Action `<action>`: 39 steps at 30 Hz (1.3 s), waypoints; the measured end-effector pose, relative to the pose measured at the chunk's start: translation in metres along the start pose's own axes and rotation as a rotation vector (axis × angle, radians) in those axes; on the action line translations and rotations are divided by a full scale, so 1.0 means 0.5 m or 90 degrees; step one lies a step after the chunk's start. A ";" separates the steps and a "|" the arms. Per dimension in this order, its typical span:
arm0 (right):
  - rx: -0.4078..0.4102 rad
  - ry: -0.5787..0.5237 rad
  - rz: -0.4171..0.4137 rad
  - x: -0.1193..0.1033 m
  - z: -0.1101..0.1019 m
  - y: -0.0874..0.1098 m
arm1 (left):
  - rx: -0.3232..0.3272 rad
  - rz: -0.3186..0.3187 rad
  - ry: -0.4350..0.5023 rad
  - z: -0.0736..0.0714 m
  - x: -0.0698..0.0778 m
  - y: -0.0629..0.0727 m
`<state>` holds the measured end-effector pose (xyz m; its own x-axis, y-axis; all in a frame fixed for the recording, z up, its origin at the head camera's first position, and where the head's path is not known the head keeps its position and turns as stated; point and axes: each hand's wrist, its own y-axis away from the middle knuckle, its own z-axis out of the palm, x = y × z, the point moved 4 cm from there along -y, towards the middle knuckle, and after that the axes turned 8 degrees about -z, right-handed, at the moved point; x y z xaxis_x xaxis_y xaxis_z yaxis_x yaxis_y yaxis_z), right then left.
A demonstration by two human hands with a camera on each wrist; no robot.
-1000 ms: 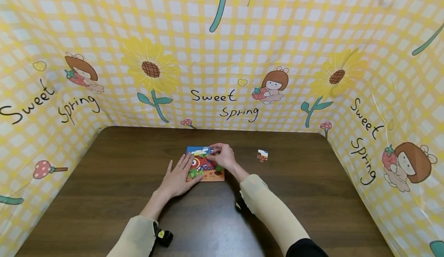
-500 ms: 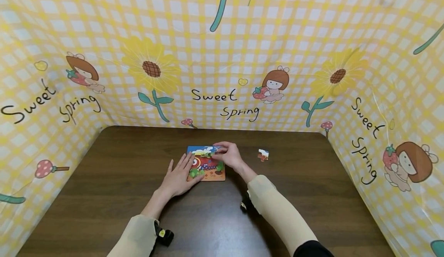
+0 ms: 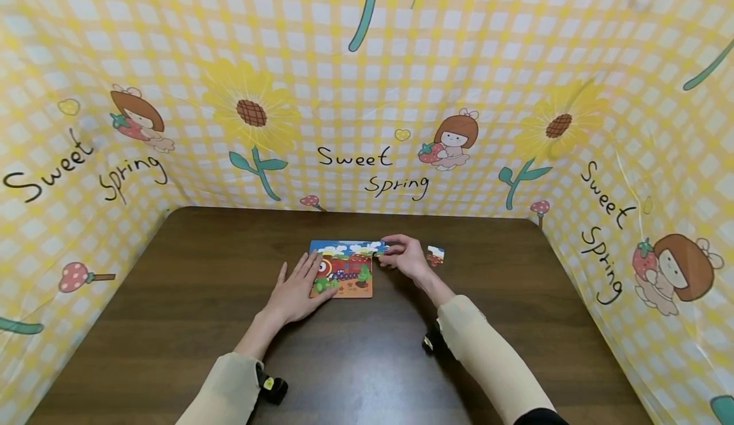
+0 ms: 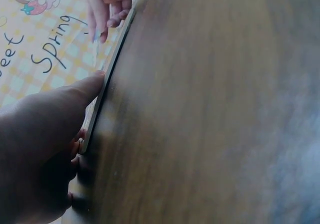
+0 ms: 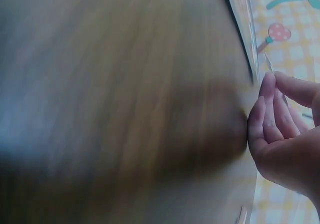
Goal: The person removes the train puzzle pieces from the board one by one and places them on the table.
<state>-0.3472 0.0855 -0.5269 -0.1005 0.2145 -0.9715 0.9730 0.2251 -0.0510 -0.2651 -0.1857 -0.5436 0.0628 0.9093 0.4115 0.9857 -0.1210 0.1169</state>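
A square jigsaw puzzle with a red train picture lies in its flat tray on the table. My left hand rests over its left side, fingers spread and the thumb along the near edge. The right hand pinches a blue and white puzzle piece between thumb and fingers. This piece overlaps the puzzle's upper right corner in the head view and juts out past its right edge. In the right wrist view the piece shows edge-on as a thin sliver above the fingertips.
One more loose puzzle piece, white, blue and brown, lies on the table just beyond the right hand. The dark wooden table is enclosed at the back and sides by a yellow checked cloth.
My right hand has moved to the right, from over the puzzle's upper part to beside its upper right corner, with the piece in its fingers. The left hand has stayed in place.
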 end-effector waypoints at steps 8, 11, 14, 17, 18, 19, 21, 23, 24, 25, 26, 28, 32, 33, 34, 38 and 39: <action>0.015 0.010 0.014 0.018 -0.054 0.009 | 0.003 -0.004 -0.009 0.002 0.001 0.002; 0.021 0.026 0.018 0.020 -0.074 0.013 | 0.003 -0.004 -0.005 0.002 0.002 0.005; 0.022 0.053 0.015 0.018 -0.091 0.015 | 0.004 -0.003 -0.003 0.002 0.003 0.007; 0.021 0.068 0.011 0.015 -0.106 0.013 | 0.005 -0.004 -0.004 0.001 0.003 0.007; 0.019 0.072 0.009 0.014 -0.110 0.013 | 0.005 -0.005 -0.004 0.001 0.002 0.006; 0.018 0.073 0.010 0.015 -0.113 0.012 | 0.005 -0.006 -0.004 0.001 0.001 0.006; 0.018 0.077 0.013 0.018 -0.118 0.011 | 0.005 -0.006 -0.003 0.001 0.001 0.007; 0.017 0.087 0.014 0.022 -0.122 0.012 | 0.005 -0.005 -0.002 0.002 0.000 0.007; 0.017 0.092 0.014 0.024 -0.124 0.013 | 0.005 -0.005 -0.002 0.003 -0.001 0.007; 0.015 0.099 0.012 0.026 -0.125 0.013 | 0.005 -0.004 -0.002 0.003 -0.001 0.007; 0.013 0.110 0.009 0.027 -0.127 0.013 | 0.006 -0.004 -0.002 0.004 -0.001 0.007; 0.007 0.137 -0.001 0.027 -0.130 0.013 | 0.005 -0.004 -0.002 0.005 -0.002 0.007; 0.008 0.209 -0.033 0.019 -0.140 0.014 | 0.005 -0.004 -0.002 0.003 -0.001 0.007; 0.010 0.225 -0.041 0.017 -0.142 0.014 | 0.005 -0.004 -0.002 0.003 -0.001 0.006; 0.013 0.240 -0.045 0.014 -0.144 0.014 | 0.006 -0.002 -0.001 0.003 -0.001 0.006; 0.010 0.292 -0.068 0.007 -0.150 0.015 | 0.010 0.002 0.003 0.002 0.000 0.004; 0.007 0.303 -0.073 0.007 -0.150 0.014 | 0.011 0.004 0.002 0.002 0.001 0.004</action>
<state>-0.3561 0.1594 -0.5132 -0.2891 0.6004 -0.7456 0.9518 0.2637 -0.1567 -0.2631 -0.1853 -0.5440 0.0679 0.9071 0.4155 0.9878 -0.1195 0.0996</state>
